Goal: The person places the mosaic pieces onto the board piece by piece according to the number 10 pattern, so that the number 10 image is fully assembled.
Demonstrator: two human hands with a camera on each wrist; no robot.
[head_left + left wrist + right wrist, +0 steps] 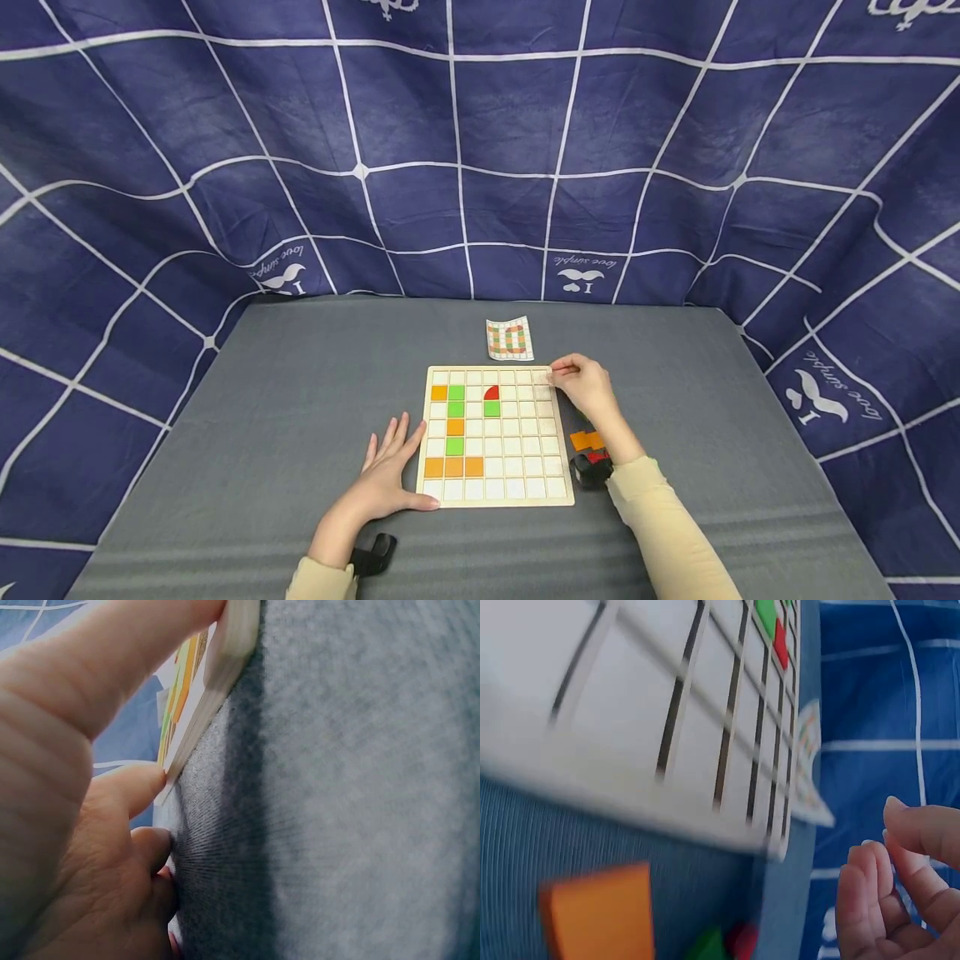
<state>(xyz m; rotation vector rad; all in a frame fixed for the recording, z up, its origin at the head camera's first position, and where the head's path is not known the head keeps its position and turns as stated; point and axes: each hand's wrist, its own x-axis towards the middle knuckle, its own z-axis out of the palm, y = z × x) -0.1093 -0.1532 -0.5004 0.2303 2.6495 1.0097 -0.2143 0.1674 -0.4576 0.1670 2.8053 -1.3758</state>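
Observation:
A square wooden grid board (pixel 495 503) lies on the table, with white cells partly filled by orange tiles (pixel 455 427), green tiles (pixel 456 409) and one red quarter-round tile (pixel 491 392). My left hand (pixel 386 479) is spread at the board's left side, thumb at the near left corner and index fingertip at the edge. In the left wrist view, the thumb and a finger touch the board's side (pixel 225 667). Near the far right corner is my right hand (pixel 583 386), its fingers loosely bent. No piece shows between its thumb (pixel 926 829) and fingers in the right wrist view.
A small printed pattern card (pixel 510 338) lies just beyond the board. Loose orange tiles (pixel 587 441), red pieces (pixel 597 457) and a green piece (pixel 707 945) lie right of the board, partly hidden by the right arm. A blue gridded cloth (pixel 502 208) hangs behind the grey table (pixel 300 375).

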